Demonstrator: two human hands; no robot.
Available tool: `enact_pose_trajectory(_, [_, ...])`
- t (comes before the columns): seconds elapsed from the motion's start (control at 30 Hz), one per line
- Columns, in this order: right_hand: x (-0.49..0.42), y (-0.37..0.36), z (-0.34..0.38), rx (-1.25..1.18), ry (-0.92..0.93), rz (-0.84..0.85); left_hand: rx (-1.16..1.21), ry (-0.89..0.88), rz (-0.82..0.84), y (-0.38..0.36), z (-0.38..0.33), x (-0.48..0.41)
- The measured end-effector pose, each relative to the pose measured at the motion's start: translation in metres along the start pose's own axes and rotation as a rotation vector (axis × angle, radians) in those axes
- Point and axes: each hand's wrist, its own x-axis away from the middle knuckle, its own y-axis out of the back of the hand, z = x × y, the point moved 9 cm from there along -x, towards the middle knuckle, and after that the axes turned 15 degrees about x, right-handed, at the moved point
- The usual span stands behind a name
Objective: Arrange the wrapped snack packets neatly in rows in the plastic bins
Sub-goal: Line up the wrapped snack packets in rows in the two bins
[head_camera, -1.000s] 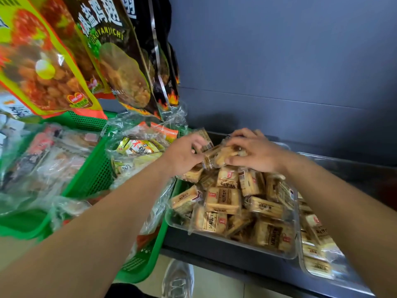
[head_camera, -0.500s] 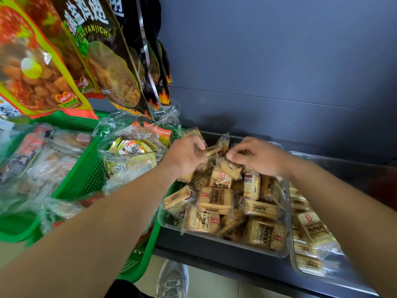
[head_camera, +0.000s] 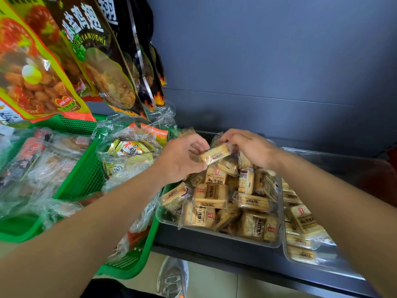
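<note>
Grip on the left: the left hand (head_camera: pixel 181 162) pinches one end of a wrapped snack packet (head_camera: pixel 214 154) between its thumb and curled fingers; grip on the right: the right hand (head_camera: pixel 252 149) curls its fingers over the other end of that same packet, so both hands hold it together; the packet hangs tilted, its left end lower, just above the far end of the clear plastic bin (head_camera: pixel 223 232); inside this bin lies a loose heap of packets (head_camera: pixel 211 195) of the same tan kind, some flat, some on edge, some slanted, their labels facing different ways; whether the right palm touches the ones beneath it I cannot tell; just right of the bin, side by side with it, sits a second clear bin (head_camera: pixel 322 150), in which more packets (head_camera: pixel 303 218) lie flatter, stacked along its left wall; just left of the bin stands a green mesh basket (head_camera: pixel 129 265) stuffed with snacks in clear film (head_camera: pixel 129 150); further left of the bin is another green basket (head_camera: pixel 81 181) with more film-wrapped goods; above and left of the bin hang large printed snack bags (head_camera: pixel 101 67), some yellow-green, some black; beneath the bin runs the dark surface (head_camera: pixel 214 252) that carries both bins; behind the bin rises a grey wall (head_camera: pixel 279 61); below the bin's front edge, down on the pale floor, a grey shoe (head_camera: pixel 171 278) shows
</note>
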Motion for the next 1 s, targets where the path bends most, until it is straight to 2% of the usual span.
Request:
enact_pose_trajectory(0.13, [0.002,0.004,-0.002,0.003,0.068,-0.041,0.076,-0.010,0.077,-0.005,-0.004,0.003])
enact_pose_trajectory(0.23, [0.002,0.000,-0.006,-0.084,0.075,0.022,0.060,-0.026,-0.003,0.003,-0.006,0.001])
enact_pose_trajectory(0.3, [0.000,-0.002,-0.008,-0.070,0.070,0.054,-0.031,-0.015,-0.035,0.004,-0.002,-0.002])
enact_pose_trajectory(0.47, [0.004,-0.009,-0.005,0.010,0.062,0.150,-0.033,0.096,0.154,-0.016,0.018,-0.001])
enact_pose_trajectory(0.53, [0.004,-0.005,0.001,0.037,0.081,0.113,-0.043,0.068,0.140,-0.014,0.015,-0.001])
enact_pose_trajectory(0.63, [0.003,0.011,0.011,-0.024,0.105,0.028,0.072,-0.003,-0.008,0.004,-0.002,-0.005])
enact_pose_trajectory(0.7, [0.003,0.033,0.012,-0.139,0.098,-0.074,0.195,-0.031,-0.123,0.022,-0.008,-0.007])
enact_pose_trajectory(0.77, [0.004,0.056,-0.002,-0.222,0.015,-0.222,0.175,0.007,-0.184,0.034,0.002,-0.011])
enact_pose_trajectory(0.87, [0.009,0.072,-0.034,-0.121,-0.165,-0.379,-0.004,0.136,-0.092,0.026,0.027,-0.019])
enact_pose_trajectory(0.93, [0.010,0.065,-0.042,-0.073,-0.204,-0.374,-0.117,0.179,-0.016,0.012,0.037,-0.026])
enact_pose_trajectory(1.0, [0.010,0.052,-0.036,-0.043,-0.145,-0.329,-0.180,0.193,0.017,0.001,0.040,-0.034])
